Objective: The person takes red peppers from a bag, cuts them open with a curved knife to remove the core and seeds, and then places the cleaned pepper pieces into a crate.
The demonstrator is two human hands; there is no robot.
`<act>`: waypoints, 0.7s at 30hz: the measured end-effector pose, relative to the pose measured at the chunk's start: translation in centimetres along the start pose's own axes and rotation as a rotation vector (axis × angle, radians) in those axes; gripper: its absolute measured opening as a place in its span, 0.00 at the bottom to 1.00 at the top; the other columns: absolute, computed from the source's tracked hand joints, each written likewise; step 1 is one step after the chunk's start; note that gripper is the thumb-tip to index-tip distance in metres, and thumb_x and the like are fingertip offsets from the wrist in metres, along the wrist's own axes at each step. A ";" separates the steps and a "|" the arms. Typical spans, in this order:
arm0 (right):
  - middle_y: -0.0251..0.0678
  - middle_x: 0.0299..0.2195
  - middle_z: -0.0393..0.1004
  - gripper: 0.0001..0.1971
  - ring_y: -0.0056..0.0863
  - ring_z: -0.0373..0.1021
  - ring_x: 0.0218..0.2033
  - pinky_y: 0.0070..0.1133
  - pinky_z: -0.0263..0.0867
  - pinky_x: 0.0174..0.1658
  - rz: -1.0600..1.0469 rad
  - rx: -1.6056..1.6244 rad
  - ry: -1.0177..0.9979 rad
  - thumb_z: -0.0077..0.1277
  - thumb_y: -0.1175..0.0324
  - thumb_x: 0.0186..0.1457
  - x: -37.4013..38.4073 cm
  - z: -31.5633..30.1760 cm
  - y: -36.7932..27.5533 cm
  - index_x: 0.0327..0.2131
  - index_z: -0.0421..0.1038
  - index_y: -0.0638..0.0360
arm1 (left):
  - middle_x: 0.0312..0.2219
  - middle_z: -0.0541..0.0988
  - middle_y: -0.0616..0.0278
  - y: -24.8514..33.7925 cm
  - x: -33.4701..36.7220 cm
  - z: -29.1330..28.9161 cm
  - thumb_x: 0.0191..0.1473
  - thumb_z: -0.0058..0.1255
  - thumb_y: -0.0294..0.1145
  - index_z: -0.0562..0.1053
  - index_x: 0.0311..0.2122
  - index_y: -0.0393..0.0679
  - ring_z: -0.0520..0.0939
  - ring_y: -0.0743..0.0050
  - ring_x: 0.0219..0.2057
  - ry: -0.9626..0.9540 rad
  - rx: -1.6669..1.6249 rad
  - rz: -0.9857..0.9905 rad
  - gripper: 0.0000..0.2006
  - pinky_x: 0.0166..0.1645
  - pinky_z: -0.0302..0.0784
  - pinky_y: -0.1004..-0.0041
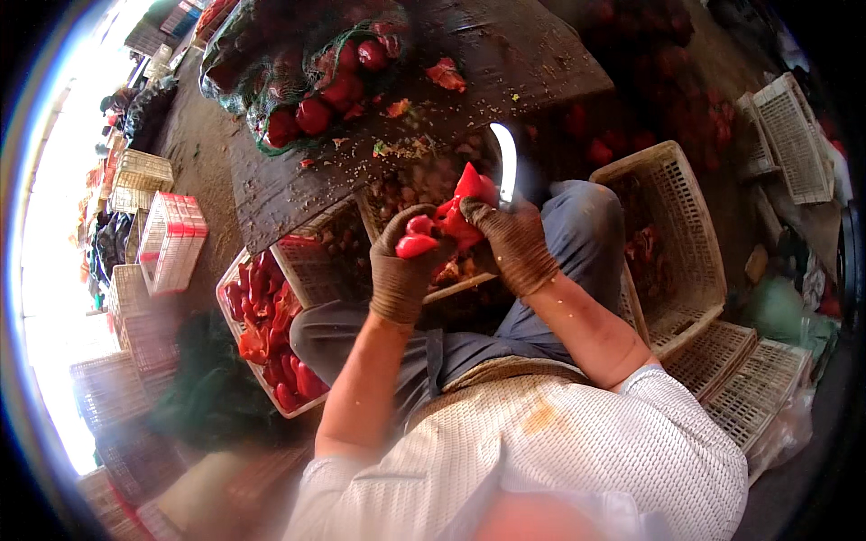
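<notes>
Both my hands wear brown knitted gloves and meet above a crate between my knees. My left hand (403,275) is closed round a red pepper (418,236), its glossy lobes showing at the fingertips. My right hand (516,248) grips a curved knife (507,158), whose bright blade points up and away from me; the handle is hidden in the glove. The thumb side of that hand also presses against a pointed red pepper piece (467,194). Where the two red parts meet, I cannot tell whether they are joined. Under my hands, the crate (451,290) contains dark scraps.
A dark table (505,59) scattered with seeds bears a green net bag (298,86) of red peppers. On my left stands a crate of cut red peppers (271,325). To my right is a plastic crate (690,261) with scraps. Stacked crates (753,388) lie behind it.
</notes>
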State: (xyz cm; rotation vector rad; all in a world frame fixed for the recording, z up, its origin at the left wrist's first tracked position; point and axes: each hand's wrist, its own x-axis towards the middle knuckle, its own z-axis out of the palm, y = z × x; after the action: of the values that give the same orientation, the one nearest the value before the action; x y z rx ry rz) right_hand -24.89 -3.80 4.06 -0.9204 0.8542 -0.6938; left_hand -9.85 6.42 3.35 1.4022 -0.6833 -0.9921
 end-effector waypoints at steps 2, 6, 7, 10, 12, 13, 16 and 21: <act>0.30 0.31 0.77 0.12 0.19 0.74 0.27 0.19 0.71 0.27 0.074 0.125 -0.039 0.60 0.65 0.61 -0.3 0.0 0.0 0.43 0.74 0.61 | 0.43 0.80 0.62 0.0 0.7 -0.9 0.45 0.68 0.22 0.73 0.54 0.39 0.81 0.73 0.43 -0.095 -0.397 -0.199 0.28 0.49 0.80 0.71; 0.29 0.25 0.76 0.12 0.17 0.69 0.18 0.17 0.62 0.19 0.128 0.205 0.023 0.60 0.61 0.61 -0.5 -0.7 -0.2 0.41 0.75 0.58 | 0.40 0.80 0.63 1.6 0.9 -0.5 0.49 0.68 0.31 0.71 0.56 0.38 0.83 0.70 0.39 -0.119 -0.574 -0.245 0.29 0.44 0.83 0.71; 0.29 0.23 0.75 0.12 0.17 0.68 0.16 0.17 0.60 0.17 0.153 0.195 0.028 0.60 0.60 0.61 -0.6 -0.8 -0.4 0.40 0.75 0.58 | 0.41 0.81 0.61 -1.3 2.1 -3.1 0.54 0.66 0.31 0.70 0.56 0.38 0.84 0.67 0.40 -0.006 -0.432 -0.213 0.26 0.42 0.84 0.70; 0.30 0.18 0.73 0.13 0.20 0.66 0.11 0.18 0.57 0.13 0.268 0.138 0.057 0.60 0.58 0.61 -1.0 -3.0 -0.8 0.38 0.75 0.57 | 0.41 0.82 0.59 -2.2 3.6 -5.0 0.57 0.62 0.29 0.71 0.55 0.39 0.85 0.65 0.40 0.071 -0.403 -0.310 0.22 0.41 0.85 0.68; 0.30 0.15 0.70 0.13 0.21 0.65 0.09 0.18 0.56 0.11 0.248 0.118 0.058 0.60 0.57 0.61 -0.9 -3.6 -0.5 0.34 0.73 0.56 | 0.42 0.82 0.58 -2.5 3.4 -5.3 0.58 0.61 0.27 0.71 0.53 0.40 0.85 0.65 0.40 0.088 -0.502 -0.330 0.19 0.42 0.85 0.67; 0.30 0.15 0.70 0.13 0.21 0.65 0.10 0.18 0.56 0.11 0.249 0.093 0.055 0.60 0.57 0.61 -1.0 -3.9 -0.6 0.34 0.73 0.56 | 0.42 0.82 0.58 -2.3 3.2 -5.0 0.58 0.61 0.27 0.71 0.53 0.40 0.85 0.65 0.40 0.086 -0.524 -0.319 0.19 0.42 0.84 0.67; 0.28 0.14 0.69 0.13 0.19 0.63 0.10 0.18 0.58 0.13 0.225 0.084 0.042 0.59 0.57 0.62 -1.4 -3.6 -0.6 0.34 0.73 0.56 | 0.44 0.82 0.57 -1.1 2.0 -3.7 0.57 0.61 0.27 0.71 0.54 0.40 0.85 0.66 0.41 0.023 -0.505 -0.283 0.20 0.45 0.84 0.67; 0.28 0.18 0.72 0.14 0.17 0.63 0.11 0.17 0.58 0.14 0.209 0.132 -0.135 0.62 0.56 0.59 -2.4 -3.3 -1.2 0.37 0.74 0.57 | 0.41 0.80 0.61 1.7 1.1 -0.3 0.53 0.63 0.27 0.73 0.51 0.40 0.82 0.72 0.42 -0.279 -0.486 -0.221 0.20 0.48 0.80 0.71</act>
State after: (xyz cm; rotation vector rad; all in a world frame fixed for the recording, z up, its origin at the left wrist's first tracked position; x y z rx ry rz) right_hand -29.13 -3.66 4.78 -0.7392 0.7626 -0.4952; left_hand -8.86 5.42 4.79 0.9314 -0.4486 -1.4377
